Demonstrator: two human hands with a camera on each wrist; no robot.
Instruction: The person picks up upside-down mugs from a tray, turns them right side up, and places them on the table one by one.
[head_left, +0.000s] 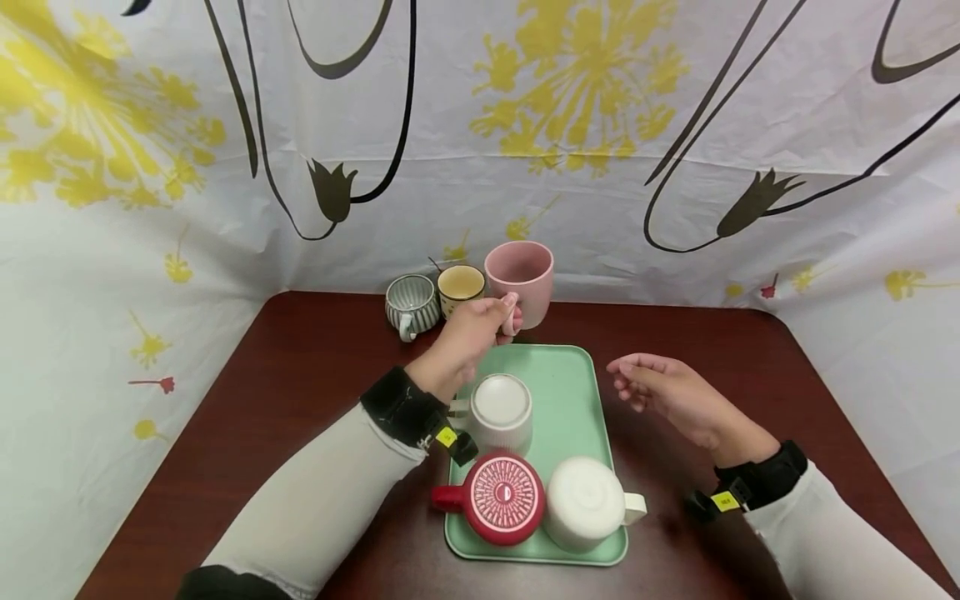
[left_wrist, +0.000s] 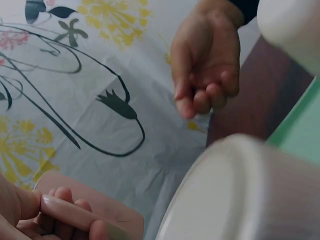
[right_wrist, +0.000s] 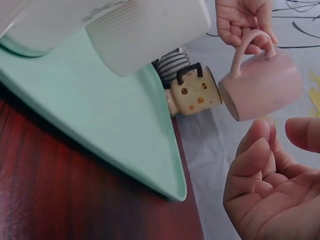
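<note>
Upturned mugs sat on the green tray; left hand gripped the pink mug (by its handle), right hand hovered loosely open.

Tabletop: dark, glossy wood-look surface. Tray: smooth, matt green plastic. Pink mug: matt ceramic. Red mug: glossy glaze. Backdrop: creased printed cloth. Sleeves: soft pale fabric.
</note>
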